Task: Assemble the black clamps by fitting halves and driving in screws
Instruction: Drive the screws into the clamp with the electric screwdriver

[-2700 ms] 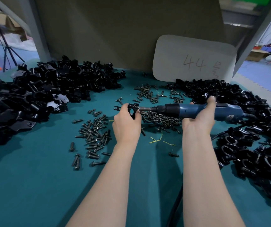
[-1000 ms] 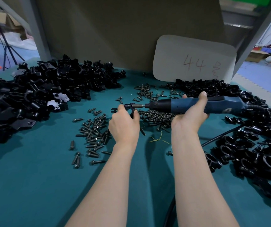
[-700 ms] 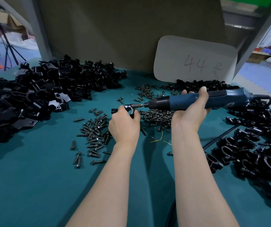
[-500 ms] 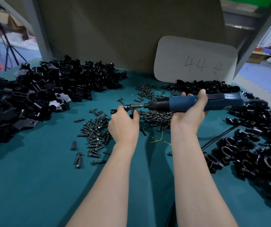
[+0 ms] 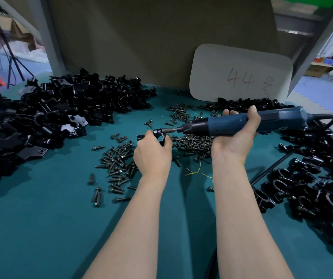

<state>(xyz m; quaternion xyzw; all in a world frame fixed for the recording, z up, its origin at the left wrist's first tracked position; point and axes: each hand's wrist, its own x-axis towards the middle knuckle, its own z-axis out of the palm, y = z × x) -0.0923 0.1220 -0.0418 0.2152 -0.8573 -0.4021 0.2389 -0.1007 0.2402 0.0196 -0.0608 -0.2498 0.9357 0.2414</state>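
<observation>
Left hand (image 5: 151,156) grips the clamp (image 5: 160,135) at its fingertips. Right hand (image 5: 234,141) wraps the screwdriver (image 5: 222,125), bit on the clamp's top screw (image 5: 163,129). Versus a few seconds ago the driver sits higher and tilted (barely shifting lately), so probably mid-drive.

Blue screwdriver (image 5: 232,124) at clamp (image 5: 160,135) (left hand (image 5: 151,156))

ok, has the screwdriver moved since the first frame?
Yes. The screwdriver has tilted: its cord end rose toward the white board, while its bit stays on the clamp in the left hand.
</observation>
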